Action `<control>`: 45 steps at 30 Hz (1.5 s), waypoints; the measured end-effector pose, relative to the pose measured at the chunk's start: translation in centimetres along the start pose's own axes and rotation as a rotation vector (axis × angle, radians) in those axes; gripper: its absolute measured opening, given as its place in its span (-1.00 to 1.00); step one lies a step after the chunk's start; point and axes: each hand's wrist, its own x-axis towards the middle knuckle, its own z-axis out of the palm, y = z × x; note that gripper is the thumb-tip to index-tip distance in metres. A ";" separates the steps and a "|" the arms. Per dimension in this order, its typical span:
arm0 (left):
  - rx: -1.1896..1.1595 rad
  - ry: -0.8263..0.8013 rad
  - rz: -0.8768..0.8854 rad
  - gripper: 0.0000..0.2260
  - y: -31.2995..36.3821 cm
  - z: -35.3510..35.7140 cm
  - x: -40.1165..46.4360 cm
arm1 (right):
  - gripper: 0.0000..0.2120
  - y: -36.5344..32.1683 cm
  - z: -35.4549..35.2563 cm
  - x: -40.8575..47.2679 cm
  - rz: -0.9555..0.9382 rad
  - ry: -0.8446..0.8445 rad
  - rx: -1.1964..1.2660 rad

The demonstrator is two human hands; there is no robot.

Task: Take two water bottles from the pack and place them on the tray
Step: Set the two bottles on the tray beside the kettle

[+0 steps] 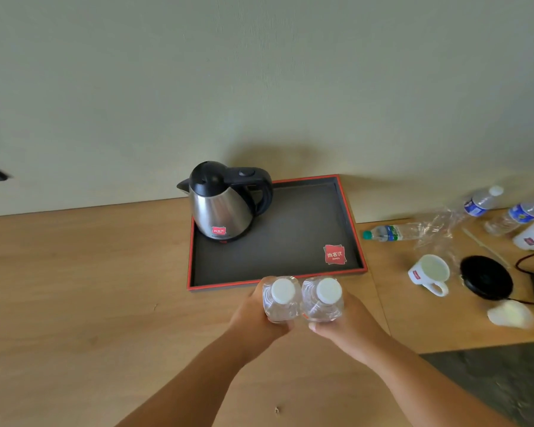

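I hold two clear water bottles with white caps upright, side by side, just in front of the tray's near edge. My left hand (253,315) grips the left bottle (280,298) and my right hand (349,326) grips the right bottle (322,298). The dark grey tray (290,229) with a red rim lies on the wooden table against the wall. Torn clear plastic wrap of the pack (438,224) lies to the right with other bottles around it.
A steel kettle (222,204) with a black lid and handle stands on the tray's back left corner. To the right are a lying bottle (389,233), two blue-labelled bottles (481,201), white mugs (429,272), a black kettle base (486,277) and a cable.
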 end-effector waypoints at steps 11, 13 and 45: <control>0.282 -0.060 -0.063 -0.46 1.8 -1.3 -0.4 | -0.50 -0.7 0.0 -0.2 0.025 -0.022 -0.056; 0.392 -0.084 -0.040 -0.34 2.3 -1.7 -0.5 | -0.50 -1.0 -0.3 -0.5 0.042 -0.026 -0.082; 0.981 0.026 0.354 -0.81 13.2 -6.4 -4.9 | -0.79 -13.3 -3.7 -6.5 -0.089 0.242 -0.717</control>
